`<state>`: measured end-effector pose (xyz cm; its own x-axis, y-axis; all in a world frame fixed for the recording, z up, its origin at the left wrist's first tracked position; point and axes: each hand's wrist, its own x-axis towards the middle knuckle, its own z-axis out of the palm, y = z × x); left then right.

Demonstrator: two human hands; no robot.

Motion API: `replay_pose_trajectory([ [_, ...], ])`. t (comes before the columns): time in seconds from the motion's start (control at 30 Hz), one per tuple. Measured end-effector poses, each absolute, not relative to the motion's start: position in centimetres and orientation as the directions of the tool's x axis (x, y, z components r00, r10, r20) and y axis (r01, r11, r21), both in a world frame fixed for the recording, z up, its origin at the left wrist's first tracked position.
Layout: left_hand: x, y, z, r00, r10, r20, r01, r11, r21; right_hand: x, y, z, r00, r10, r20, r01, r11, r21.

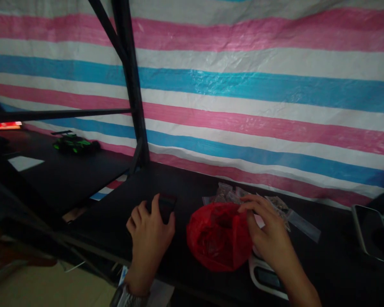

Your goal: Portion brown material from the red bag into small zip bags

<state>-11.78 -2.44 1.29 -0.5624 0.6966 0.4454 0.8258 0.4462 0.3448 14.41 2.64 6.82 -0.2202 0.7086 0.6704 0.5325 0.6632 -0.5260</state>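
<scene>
My left hand (150, 234) is curled over a dark rectangular object (167, 205) on the black shelf, with finger and thumb on either side of it; its exact kind is too dark to make out. To the right stands a red plastic bag (216, 243), its mouth open toward me. My right hand (269, 226) pinches the right rim of that bag between fingers and thumb. Beneath my right wrist lies a white digital scale (267, 279) with a dark display, partly hidden by the bag and arm. What the bag contains cannot be seen clearly.
Behind the bag lie several small clear zip bags (225, 194), another one (304, 226) farther right. A phone (373, 232) leans at the right. A black metal post (132, 85) rises at left, before a striped sheet (259, 106). A green toy car (73, 143) stands on the left shelf.
</scene>
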Motion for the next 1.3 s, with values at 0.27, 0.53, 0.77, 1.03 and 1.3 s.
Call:
replay_pose_trajectory([
  [0.27,-12.4,-0.4,1.0,-0.547,0.797,0.258,0.834,0.489,0.257,14.8,2.6,6.9,-0.154,0.724,0.673,0.565,0.623,-0.541],
  [0.53,-12.5,-0.4,1.6,-0.526,0.817,0.235,0.849,0.486,0.209,15.2,2.6,7.0,-0.108,0.684,0.722,0.566,0.639,-0.521],
  [0.77,-12.8,-0.5,1.6,-0.512,0.836,0.195,0.851,0.463,0.249,14.9,2.7,7.2,-0.087,0.692,0.716,0.555,0.631,-0.542],
  [1.03,-12.6,-0.8,1.1,-0.515,0.831,0.21,0.847,0.456,0.274,14.8,2.8,7.0,-0.107,0.705,0.701,0.55,0.629,-0.549],
  [1.3,-14.4,-2.4,2.0,-0.558,0.795,0.237,0.813,0.466,0.35,14.5,2.9,6.9,-0.107,0.708,0.698,0.56,0.623,-0.546],
])
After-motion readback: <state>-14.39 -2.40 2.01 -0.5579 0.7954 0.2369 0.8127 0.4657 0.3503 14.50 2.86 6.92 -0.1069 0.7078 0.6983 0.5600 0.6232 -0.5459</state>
